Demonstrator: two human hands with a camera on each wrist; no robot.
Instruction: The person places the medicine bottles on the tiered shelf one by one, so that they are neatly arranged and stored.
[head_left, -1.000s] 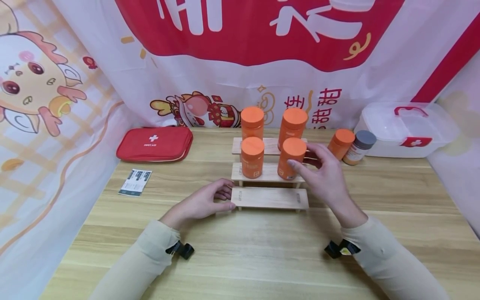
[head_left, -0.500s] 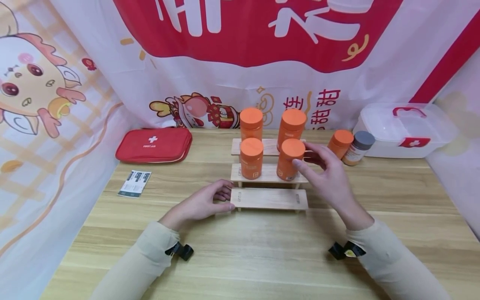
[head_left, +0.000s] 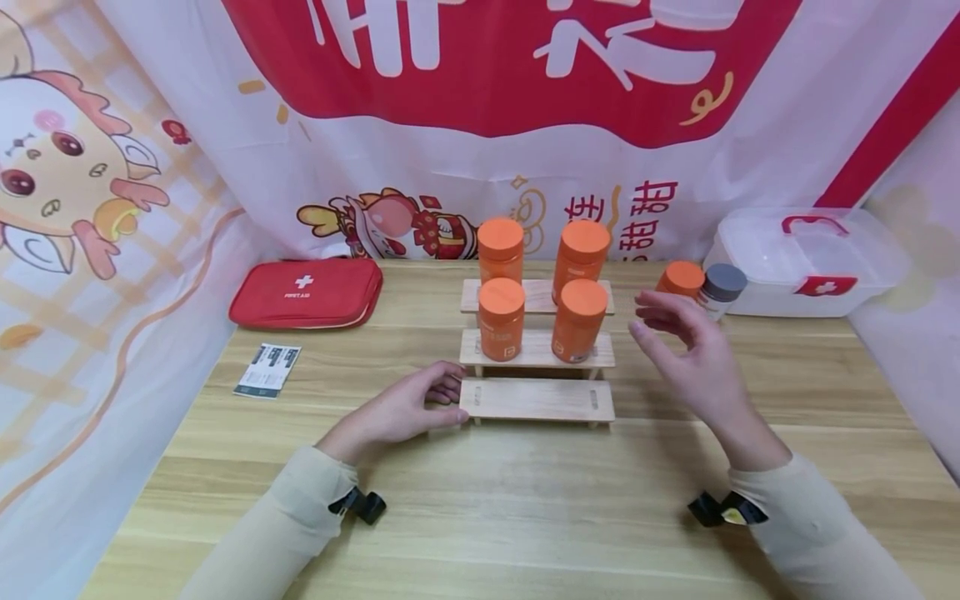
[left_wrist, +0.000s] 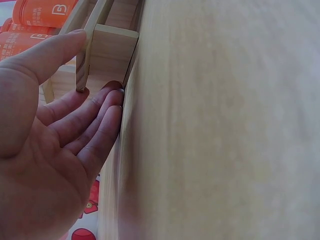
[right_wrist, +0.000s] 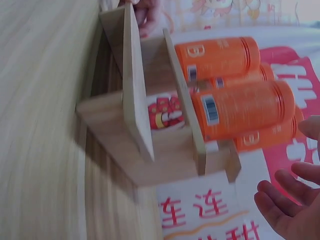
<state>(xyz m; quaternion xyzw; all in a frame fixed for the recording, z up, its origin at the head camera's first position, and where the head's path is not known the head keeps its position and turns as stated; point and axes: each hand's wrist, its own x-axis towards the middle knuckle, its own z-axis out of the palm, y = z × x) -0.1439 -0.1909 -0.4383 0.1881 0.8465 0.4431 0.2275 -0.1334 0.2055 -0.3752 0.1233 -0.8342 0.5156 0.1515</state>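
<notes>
A three-step wooden display rack (head_left: 536, 398) stands on the table, with two orange bottles (head_left: 501, 320) on its middle step and two more orange bottles (head_left: 581, 260) on the top step. At the rack's left end, my left hand (head_left: 405, 406) holds the lowest step, thumb at its front corner and fingers at the end; the left wrist view shows the thumb (left_wrist: 55, 52) against the board. To the right of the rack, my right hand (head_left: 693, 358) is in the air with parted, loosely bent fingers and nothing in them. Beyond it stand an orange-capped bottle (head_left: 681, 278) and a grey-capped bottle (head_left: 723, 287), both partly hidden by the hand.
At the back left lies a red first-aid pouch (head_left: 306, 293), with a printed card (head_left: 268, 370) in front of it. A clear plastic box (head_left: 806, 262) with a red handle stands at the back right. Printed cloth (head_left: 420, 150) hangs behind the table (head_left: 525, 517).
My right hand has let go of the right bottle on the middle step and moved right, towards the two bottles beside the box. The left hand has stayed at the rack.
</notes>
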